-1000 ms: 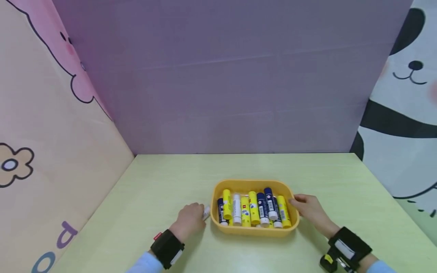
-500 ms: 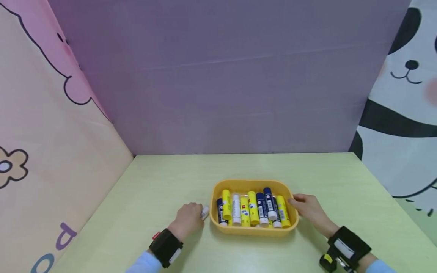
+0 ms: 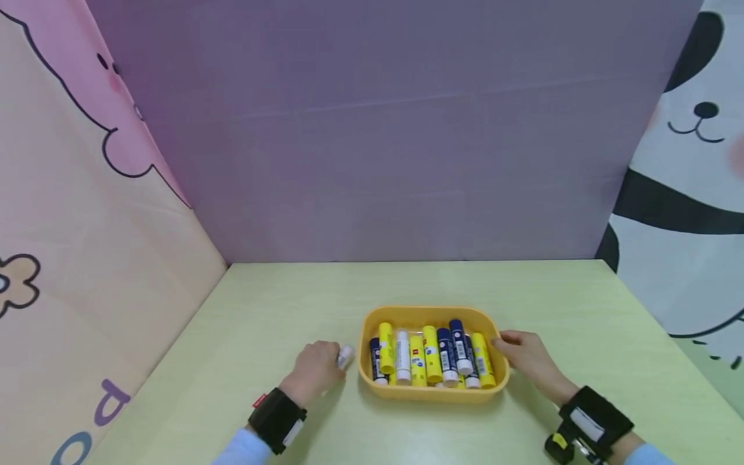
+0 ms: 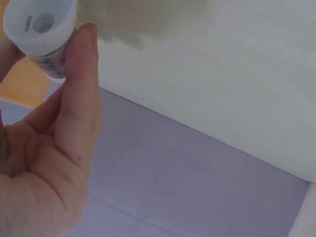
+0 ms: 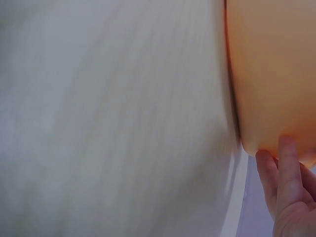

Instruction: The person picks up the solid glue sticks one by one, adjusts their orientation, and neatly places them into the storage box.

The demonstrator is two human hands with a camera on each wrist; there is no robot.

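Observation:
My left hand [image 3: 316,369] pinches a white glue stick [image 3: 345,356] between thumb and fingers, just left of the yellow tray. In the left wrist view the round white end of the glue stick [image 4: 40,23] faces the camera. The yellow tray [image 3: 433,395] holds several glue sticks in yellow, navy and white, lying side by side. At its right end my right hand [image 3: 529,358] grips the rim, thumb on top. The right wrist view shows straight fingers [image 5: 289,170] against the outer wall of the tray [image 5: 276,74].
A pale green table [image 3: 290,303] lies under everything. Behind it rises a purple backdrop [image 3: 372,161]. A cartoon-printed panel [image 3: 145,278] borders the left side, a panda-printed one [image 3: 686,265] the right. Both wrists carry black straps [image 3: 277,420].
My left hand has shifted slightly left and up, bringing the white glue stick a little away from the tray, with more of it showing. The right hand and tray stay put.

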